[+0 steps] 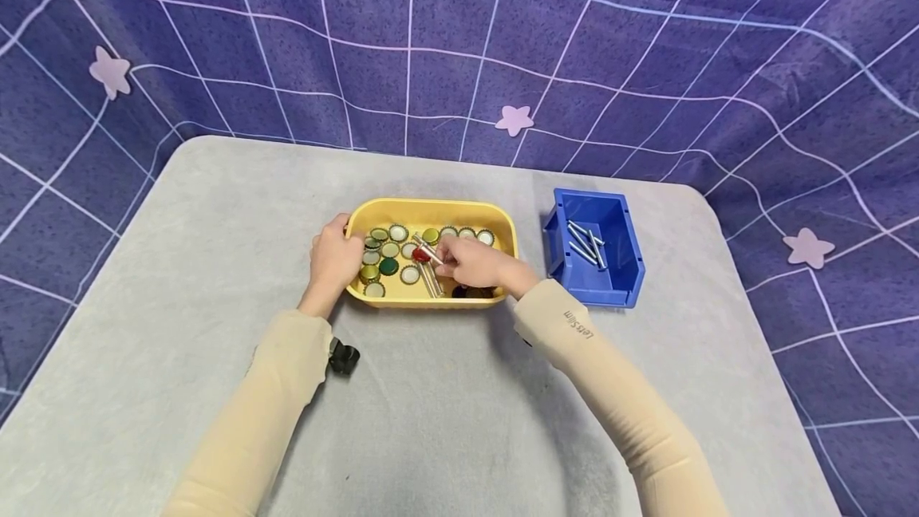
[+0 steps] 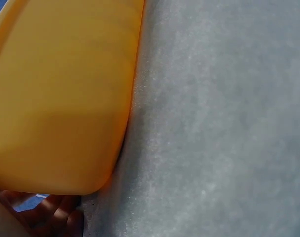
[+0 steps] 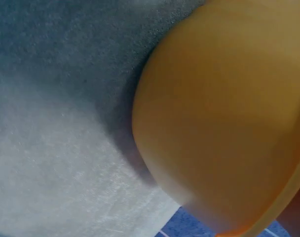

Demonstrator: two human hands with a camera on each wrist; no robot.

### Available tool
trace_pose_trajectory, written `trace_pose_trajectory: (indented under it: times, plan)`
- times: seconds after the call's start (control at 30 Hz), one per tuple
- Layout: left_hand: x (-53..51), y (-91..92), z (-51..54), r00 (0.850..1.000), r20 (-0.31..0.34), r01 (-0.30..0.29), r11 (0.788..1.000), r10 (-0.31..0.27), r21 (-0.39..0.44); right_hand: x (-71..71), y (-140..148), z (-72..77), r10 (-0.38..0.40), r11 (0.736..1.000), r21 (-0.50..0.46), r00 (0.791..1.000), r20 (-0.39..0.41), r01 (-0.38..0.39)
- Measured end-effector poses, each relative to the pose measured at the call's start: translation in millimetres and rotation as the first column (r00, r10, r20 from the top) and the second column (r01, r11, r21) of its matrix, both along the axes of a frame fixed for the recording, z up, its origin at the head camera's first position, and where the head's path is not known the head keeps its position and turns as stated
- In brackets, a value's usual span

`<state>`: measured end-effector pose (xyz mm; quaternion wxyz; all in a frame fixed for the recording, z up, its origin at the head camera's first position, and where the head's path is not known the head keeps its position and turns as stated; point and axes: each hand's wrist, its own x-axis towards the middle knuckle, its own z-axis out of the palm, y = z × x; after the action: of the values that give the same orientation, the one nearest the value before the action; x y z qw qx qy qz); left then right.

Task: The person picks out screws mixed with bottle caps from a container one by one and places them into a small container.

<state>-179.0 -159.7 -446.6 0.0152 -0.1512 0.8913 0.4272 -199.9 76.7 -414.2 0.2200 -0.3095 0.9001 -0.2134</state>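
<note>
A yellow tub (image 1: 431,303) on the table holds several bottle caps (image 1: 388,266) and a few silver metal rods (image 1: 431,281). My left hand (image 1: 336,255) grips the tub's left end, its thumb over the rim and fingers behind the outer wall. Inside the tub, my right hand (image 1: 470,263) pinches a silver metal rod (image 1: 428,250) beside a red cap (image 1: 420,255). The left wrist view shows the tub's outer wall (image 2: 66,98) with left fingers (image 2: 61,217) at its end. In the right wrist view the tub's wall (image 3: 219,113) hides the right fingertips.
A blue open-front bin (image 1: 632,262) stands right of the tub, with several silver metal rods (image 1: 587,244) inside. Both rest on a table with a grey cloth (image 1: 431,421). Behind hangs a purple curtain (image 1: 359,38) with star shapes (image 1: 514,120).
</note>
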Motion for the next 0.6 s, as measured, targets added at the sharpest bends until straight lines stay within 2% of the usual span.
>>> trace_pose_trajectory:
  times: [0.3,0.47,0.6]
  plan:
    - [-0.7,-0.7,0.1,1.0,-0.002,0.005,1.0,-0.005,0.006,-1.5,3.7,-4.8,-0.015,0.991,-0.13,1.0,0.021,0.018]
    - [-0.2,-0.4,0.4,1.0,0.003,0.006,1.0,-0.007,0.011,-1.1,5.5,-5.9,-0.04,0.988,-0.149,0.999,0.03,0.044]
    - [0.3,-0.2,0.7,1.0,0.001,0.004,1.0,-0.004,0.013,-0.9,7.2,-3.9,-0.035,0.99,-0.139,0.999,-0.008,0.033]
